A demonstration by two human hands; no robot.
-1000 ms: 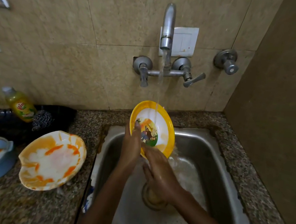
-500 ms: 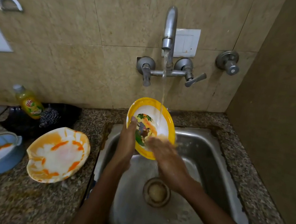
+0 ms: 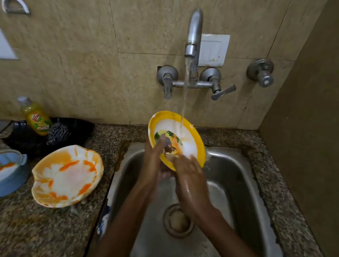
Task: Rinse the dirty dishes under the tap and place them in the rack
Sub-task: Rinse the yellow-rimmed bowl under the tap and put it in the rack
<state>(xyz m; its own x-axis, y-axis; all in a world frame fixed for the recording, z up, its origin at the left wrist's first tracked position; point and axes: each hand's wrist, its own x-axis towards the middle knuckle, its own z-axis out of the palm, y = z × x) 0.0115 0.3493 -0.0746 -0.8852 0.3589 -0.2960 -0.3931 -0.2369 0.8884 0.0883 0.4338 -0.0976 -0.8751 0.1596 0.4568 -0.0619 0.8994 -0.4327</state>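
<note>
Gripping the tilted yellow plate [image 3: 187, 135] over the sink [image 3: 243, 181] under the tap [image 3: 194, 34], the left hand [image 3: 153, 163] curls round its edge; the right hand [image 3: 189, 180] rubs it, fingers straight. Two dirty dishes [image 3: 67, 176] wait on the counter [image 3: 22, 227].

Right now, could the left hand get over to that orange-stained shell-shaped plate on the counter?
Probably yes, once it lets go: the left hand grips the yellow-rimmed plate under the tap. The orange-stained plate lies on its side of the sink, nothing between them.
</note>
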